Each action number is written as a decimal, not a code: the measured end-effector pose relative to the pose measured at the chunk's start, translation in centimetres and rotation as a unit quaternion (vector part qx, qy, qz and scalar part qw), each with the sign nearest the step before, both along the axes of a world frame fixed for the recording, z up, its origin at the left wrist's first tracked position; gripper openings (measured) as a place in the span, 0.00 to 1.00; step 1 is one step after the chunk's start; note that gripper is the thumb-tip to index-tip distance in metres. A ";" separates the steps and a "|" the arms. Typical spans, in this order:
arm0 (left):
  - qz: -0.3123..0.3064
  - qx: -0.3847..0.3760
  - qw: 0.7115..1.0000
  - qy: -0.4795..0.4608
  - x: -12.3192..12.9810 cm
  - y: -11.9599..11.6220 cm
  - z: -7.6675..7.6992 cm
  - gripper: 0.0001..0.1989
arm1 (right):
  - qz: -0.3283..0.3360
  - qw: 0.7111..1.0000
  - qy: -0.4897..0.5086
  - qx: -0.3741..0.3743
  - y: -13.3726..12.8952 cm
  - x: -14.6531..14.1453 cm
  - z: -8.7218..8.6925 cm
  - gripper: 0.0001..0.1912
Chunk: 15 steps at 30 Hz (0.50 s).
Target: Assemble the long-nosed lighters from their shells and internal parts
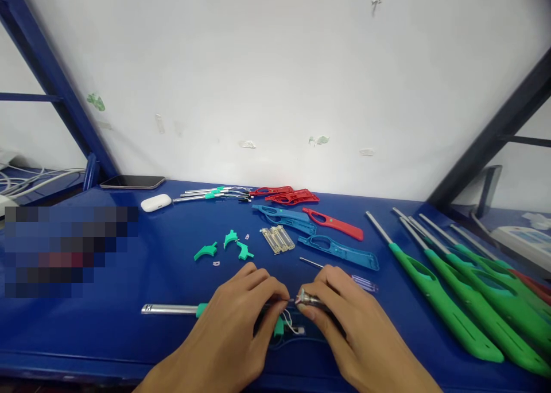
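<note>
My left hand [241,318] is closed over an opened long-reach lighter, thumb and forefinger pinched around a thin dark piece whose exact kind I cannot make out. My right hand [353,318] grips a dark cylinder with a metal end [306,299], its tip facing the left fingertips with a small gap between. Beneath both hands lies a blue casing half [297,340]. From it the lighter's metal tube [170,309] extends left, with a green collar [201,310]. White wires [289,320] loop between the hands. A screwdriver [365,283] lies beyond my right hand.
Green triggers [244,251], clear fuel tanks [278,240], blue casing halves [338,251] and red casing halves [338,225] lie ahead. Several green lighters [443,301] lie right. Metal tubes with wires [202,194], a white case [155,202] and a phone [133,182] are farther back.
</note>
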<state>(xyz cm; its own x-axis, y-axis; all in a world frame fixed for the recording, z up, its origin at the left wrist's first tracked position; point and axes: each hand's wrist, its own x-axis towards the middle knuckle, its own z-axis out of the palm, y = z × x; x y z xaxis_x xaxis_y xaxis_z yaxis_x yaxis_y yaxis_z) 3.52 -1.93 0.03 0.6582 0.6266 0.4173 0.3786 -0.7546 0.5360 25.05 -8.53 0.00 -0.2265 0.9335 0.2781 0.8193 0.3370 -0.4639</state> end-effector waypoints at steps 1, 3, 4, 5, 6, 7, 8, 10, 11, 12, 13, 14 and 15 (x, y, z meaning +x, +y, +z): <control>0.001 0.002 1.000 -0.001 0.0 0.0 0.0 0.11 | -0.001 1.000 0.002 0.001 0.0 0.0 0.0 0.14; 0.001 0.005 1.000 -0.003 0.0 0.0 0.1 0.11 | 0.001 1.000 0.006 -0.003 -0.1 0.1 -0.2 0.14; 0.000 0.006 1.000 -0.004 0.0 0.0 0.1 0.11 | 0.005 1.000 0.006 -0.006 -0.2 0.1 -0.3 0.14; 0.000 0.006 1.000 -0.004 0.1 0.0 0.2 0.11 | 0.007 1.000 0.005 -0.009 -0.2 0.1 -0.3 0.14; -0.001 0.007 1.000 -0.006 0.1 0.0 0.2 0.11 | 0.009 1.000 0.004 -0.011 -0.2 0.1 -0.4 0.14; -0.001 0.008 1.000 -0.007 0.1 0.0 0.2 0.10 | 0.011 1.000 0.002 -0.012 -0.2 0.1 -0.4 0.14; -0.003 0.009 1.000 -0.008 0.1 0.0 0.2 0.10 | 0.011 1.000 0.001 -0.012 -0.2 0.1 -0.4 0.13; -0.005 0.012 1.000 -0.011 0.1 0.0 0.2 0.10 | 0.012 1.000 0.002 -0.013 -0.2 0.0 -0.4 0.13; -0.007 0.014 1.000 -0.013 0.1 0.0 0.2 0.10 | 0.011 1.000 0.003 -0.013 -0.3 0.0 -0.4 0.13; -0.008 0.016 1.000 -0.014 0.1 0.1 0.1 0.09 | 0.012 1.000 0.004 -0.014 -0.3 0.0 -0.4 0.13; -0.009 0.018 1.000 -0.017 0.1 0.1 0.1 0.09 | 0.012 1.000 0.006 -0.015 -0.3 0.0 -0.5 0.12; -0.011 0.020 1.000 -0.019 0.1 0.2 0.1 0.08 | 0.013 1.000 0.007 -0.016 -0.3 0.0 -0.5 0.12; -0.012 0.022 0.999 -0.020 0.1 0.2 0.0 0.07 | 0.016 1.000 0.009 -0.016 -0.3 0.0 -0.6 0.12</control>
<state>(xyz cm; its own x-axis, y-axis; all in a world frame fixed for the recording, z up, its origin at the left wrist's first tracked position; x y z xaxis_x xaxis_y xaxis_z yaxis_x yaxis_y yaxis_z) 3.66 -1.71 0.03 0.6542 0.5918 0.4709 0.3391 -0.7860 0.5169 25.05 -8.78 -0.59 -0.2525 0.9341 0.2525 0.7995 0.3484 -0.4893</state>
